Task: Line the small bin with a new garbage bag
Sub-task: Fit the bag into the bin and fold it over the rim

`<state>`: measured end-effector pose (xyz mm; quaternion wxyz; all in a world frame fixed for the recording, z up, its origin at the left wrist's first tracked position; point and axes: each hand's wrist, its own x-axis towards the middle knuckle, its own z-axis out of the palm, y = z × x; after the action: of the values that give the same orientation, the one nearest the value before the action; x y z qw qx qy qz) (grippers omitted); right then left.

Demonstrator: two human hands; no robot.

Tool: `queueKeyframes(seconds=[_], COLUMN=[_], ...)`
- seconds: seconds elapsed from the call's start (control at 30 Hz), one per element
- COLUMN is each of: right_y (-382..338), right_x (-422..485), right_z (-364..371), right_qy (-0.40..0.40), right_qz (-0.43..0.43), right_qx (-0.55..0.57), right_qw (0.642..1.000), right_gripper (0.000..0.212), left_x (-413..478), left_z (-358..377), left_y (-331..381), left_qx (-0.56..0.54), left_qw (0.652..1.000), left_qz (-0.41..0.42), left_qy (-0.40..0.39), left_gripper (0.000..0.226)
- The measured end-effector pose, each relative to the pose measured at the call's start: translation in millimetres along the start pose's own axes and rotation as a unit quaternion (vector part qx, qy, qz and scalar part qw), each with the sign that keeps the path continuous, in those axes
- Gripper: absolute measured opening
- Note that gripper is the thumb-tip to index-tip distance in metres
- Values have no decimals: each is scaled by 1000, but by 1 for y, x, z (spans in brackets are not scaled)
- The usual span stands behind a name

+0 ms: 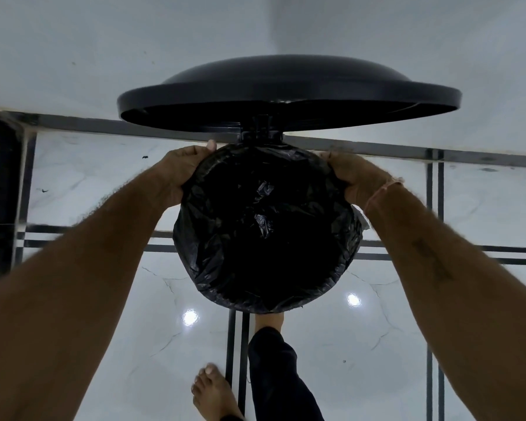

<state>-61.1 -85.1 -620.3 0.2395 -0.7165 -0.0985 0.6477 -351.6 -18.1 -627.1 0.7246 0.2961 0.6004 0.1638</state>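
I look straight down into a small round bin, its mouth covered by a black garbage bag folded out over the rim. The bin's black lid stands open at the far side, held up on its hinge. My left hand grips the bag's edge at the far-left rim. My right hand grips the bag's edge at the far-right rim. The bag's crumpled bottom shows deep inside. The bin's own wall is hidden under the plastic.
The bin stands on a glossy white marble floor with black inlay stripes, against a white wall. My bare left foot is near the bottom edge. My right leg in dark trousers reaches under the bin's near side.
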Motion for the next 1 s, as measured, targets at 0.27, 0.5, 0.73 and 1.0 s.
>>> queueKeyframes(seconds=[0.27, 0.5, 0.73, 1.0], right_y=[26, 28, 32, 102], right_x=[-43, -49, -56, -108], right_z=[-19, -22, -17, 28], right_qy=[18, -47, 49, 361], right_qz=[-78, -6, -33, -108], right_qx=[26, 76, 78, 138], right_qw=[996, 996, 995, 916], right_gripper=[46, 53, 47, 40], left_x=[-34, -47, -50, -119], left_z=[-20, -20, -20, 28], left_y=[-17, -23, -29, -77], left_qx=[-28, -64, -72, -176], left_qw=[997, 992, 995, 916], left_qz=[-30, -101, -68, -12], left_qy=[-61, -50, -1, 361], left_gripper=[68, 47, 55, 45])
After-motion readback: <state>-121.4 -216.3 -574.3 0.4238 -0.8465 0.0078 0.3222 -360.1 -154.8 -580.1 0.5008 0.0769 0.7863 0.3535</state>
